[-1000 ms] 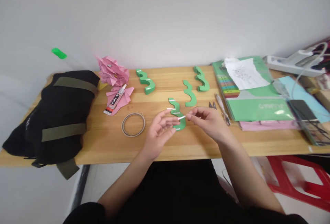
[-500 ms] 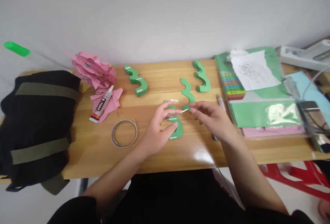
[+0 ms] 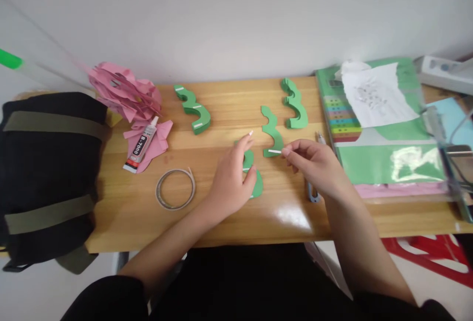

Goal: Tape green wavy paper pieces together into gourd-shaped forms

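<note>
My right hand (image 3: 308, 161) pinches a thin white tape strip (image 3: 275, 151) by one end. The strip lies over the lower end of a flat, wavy green paper piece (image 3: 274, 131). My left hand (image 3: 232, 176) hovers to the left with fingers stretched out, and a small white bit (image 3: 251, 133) shows at a fingertip. Under and beside that hand is another wavy green piece (image 3: 255, 183) with white strips on it, partly hidden. Further back stand two stacks of wavy green pieces, the left stack (image 3: 201, 118) bearing white strips, the right stack (image 3: 298, 113) without visible strips.
On the left are a tape roll (image 3: 158, 195), a B-7000 glue tube (image 3: 142, 146), pink paper petals (image 3: 123, 92) and a black bag (image 3: 48, 163). A utility knife (image 3: 313, 193) lies partly under my right hand. Green folders (image 3: 384, 161) with crumpled paper (image 3: 379, 94) lie right.
My right hand has drawn the white strip away from my left fingers and over the green piece's lower end. My left hand has pulled slightly away. The view has shifted a little.
</note>
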{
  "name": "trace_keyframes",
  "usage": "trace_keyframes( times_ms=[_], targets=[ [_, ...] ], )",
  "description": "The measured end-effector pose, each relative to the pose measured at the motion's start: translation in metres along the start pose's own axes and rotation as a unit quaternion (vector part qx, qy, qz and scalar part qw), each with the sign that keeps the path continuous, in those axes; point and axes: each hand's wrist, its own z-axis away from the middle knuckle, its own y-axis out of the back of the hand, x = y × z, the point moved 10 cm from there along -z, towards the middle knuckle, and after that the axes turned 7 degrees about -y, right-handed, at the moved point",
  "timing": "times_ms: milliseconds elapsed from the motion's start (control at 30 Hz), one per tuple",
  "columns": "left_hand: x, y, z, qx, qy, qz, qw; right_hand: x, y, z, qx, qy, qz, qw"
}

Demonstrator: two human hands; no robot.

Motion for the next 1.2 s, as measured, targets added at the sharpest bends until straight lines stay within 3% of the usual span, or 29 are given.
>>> trace_keyframes(
  times_ms=[400, 933, 1200],
  targets=[
    [-0.001, -0.013, -0.003, -0.014, -0.098, -0.128, 0.987, 0.016, -0.006, -0.020, -0.006, -0.007, 0.072, 0.997],
    [0.000, -0.020, -0.001, -0.046, -0.103, -0.148, 0.982, 0.010, -0.005, -0.017, 0.029, 0.020, 0.102, 0.994],
    [0.002, -0.019, 0.000, -0.040, -0.114, -0.153, 0.981, 0.015, -0.005, -0.018, 0.016, 0.018, 0.070, 0.997]
  ],
)
